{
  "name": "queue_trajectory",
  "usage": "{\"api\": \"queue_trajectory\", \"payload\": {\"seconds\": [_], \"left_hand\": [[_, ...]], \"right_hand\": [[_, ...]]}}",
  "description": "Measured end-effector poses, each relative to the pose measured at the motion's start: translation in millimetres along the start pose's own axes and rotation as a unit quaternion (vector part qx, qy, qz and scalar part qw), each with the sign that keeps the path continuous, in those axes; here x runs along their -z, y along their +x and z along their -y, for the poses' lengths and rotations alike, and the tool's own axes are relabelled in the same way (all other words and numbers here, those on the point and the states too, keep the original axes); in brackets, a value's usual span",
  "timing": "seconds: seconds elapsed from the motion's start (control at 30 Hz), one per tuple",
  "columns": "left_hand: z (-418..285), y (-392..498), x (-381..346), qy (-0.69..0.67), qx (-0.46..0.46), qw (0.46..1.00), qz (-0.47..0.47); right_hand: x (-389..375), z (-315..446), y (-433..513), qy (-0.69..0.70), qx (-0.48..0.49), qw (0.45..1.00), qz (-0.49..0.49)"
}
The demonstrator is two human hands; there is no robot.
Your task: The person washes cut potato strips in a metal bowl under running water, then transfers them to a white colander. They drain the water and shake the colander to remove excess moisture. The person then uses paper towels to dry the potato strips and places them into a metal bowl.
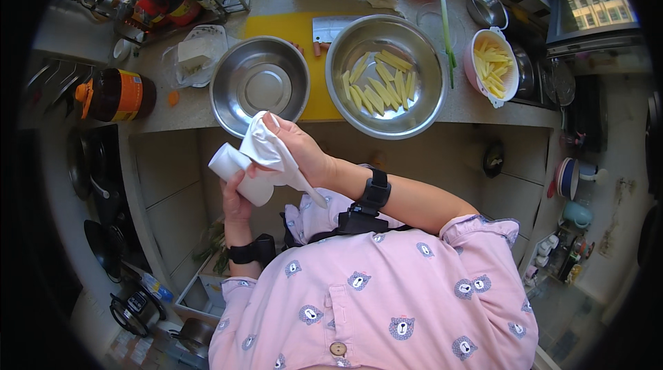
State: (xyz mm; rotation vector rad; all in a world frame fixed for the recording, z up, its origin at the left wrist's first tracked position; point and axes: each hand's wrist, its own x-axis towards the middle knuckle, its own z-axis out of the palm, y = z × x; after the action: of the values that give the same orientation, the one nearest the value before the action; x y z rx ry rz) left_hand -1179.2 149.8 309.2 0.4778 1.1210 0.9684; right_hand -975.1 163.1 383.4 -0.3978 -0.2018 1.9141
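My left hand (237,198) grips a short white cylinder (259,190), which looks like a paper roll, tilted in front of my body. A crumpled white sheet (267,150) is pinched in my right hand (305,155) and hangs across the cylinder. I cannot tell whether sheet and cylinder are joined. Just beyond both hands, an empty steel bowl (259,80) sits at the counter's front edge. To its right, a larger steel basin (386,124) holds several pale yellow potato strips (386,85).
A cleaver (331,30) lies on the yellow cutting board (316,95), partly behind the basin. A pink colander (472,82) of potato strips and a green onion (445,18) are at right. Left are an orange-labelled jug (121,95) and tofu in plastic packaging (194,54).
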Motion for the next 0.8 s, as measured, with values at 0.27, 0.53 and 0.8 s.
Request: {"api": "queue_trajectory", "payload": {"seconds": [0.27, 0.53, 0.8], "left_hand": [[-48, 89, 34, 0.005, -0.243, 0.946, -0.217], [-35, 218, 84, 0.166, -0.271, 0.91, -0.265], [-14, 276, 96, 0.224, -0.273, 0.896, -0.269]], "right_hand": [[-3, -7, -32, -0.106, -0.204, 0.962, 0.144], [20, 84, -79, -0.473, -0.126, 0.867, -0.093], [58, 121, -175, -0.475, -0.007, 0.786, -0.395]]}}
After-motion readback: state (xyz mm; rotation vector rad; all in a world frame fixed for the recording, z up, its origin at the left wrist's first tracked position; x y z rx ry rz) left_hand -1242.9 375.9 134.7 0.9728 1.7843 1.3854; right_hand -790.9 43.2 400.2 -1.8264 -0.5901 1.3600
